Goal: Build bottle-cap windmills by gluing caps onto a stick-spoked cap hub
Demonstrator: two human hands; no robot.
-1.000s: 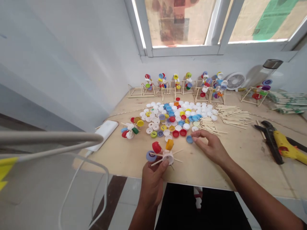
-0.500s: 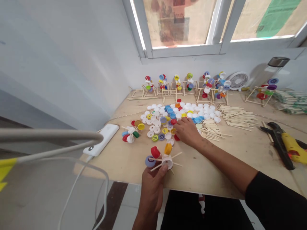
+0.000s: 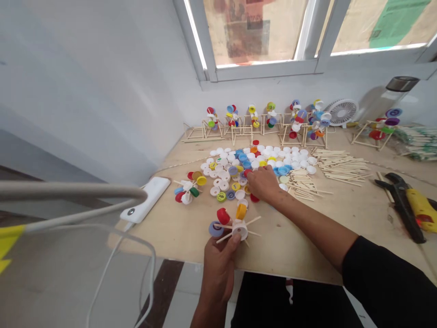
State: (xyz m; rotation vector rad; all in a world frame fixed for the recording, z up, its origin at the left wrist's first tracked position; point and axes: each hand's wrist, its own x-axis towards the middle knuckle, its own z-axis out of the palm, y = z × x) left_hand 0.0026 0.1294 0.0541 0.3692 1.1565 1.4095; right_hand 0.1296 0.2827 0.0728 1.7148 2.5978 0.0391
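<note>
The left hand (image 3: pixel 218 264) is clamped on the wheel (image 3: pixel 239 228), thumb against its white hub; the wheel is held up near the near edge of the surface (image 3: pixel 290 241). The right hand (image 3: pixel 264 183) is among the caps (image 3: pixel 223 175), nearer the far edge than the wheel, with a red cap (image 3: pixel 247 172) at its fingertips; whether its fingers are apart or gripping cannot be told. Governing relation: from the right hand, the wheel lies toward the near edge and slightly toward the left edge. It has no single long axis; its sticks radiate from the hub, and bare ones point toward the right edge. The left hand is nearer the wheel.
</note>
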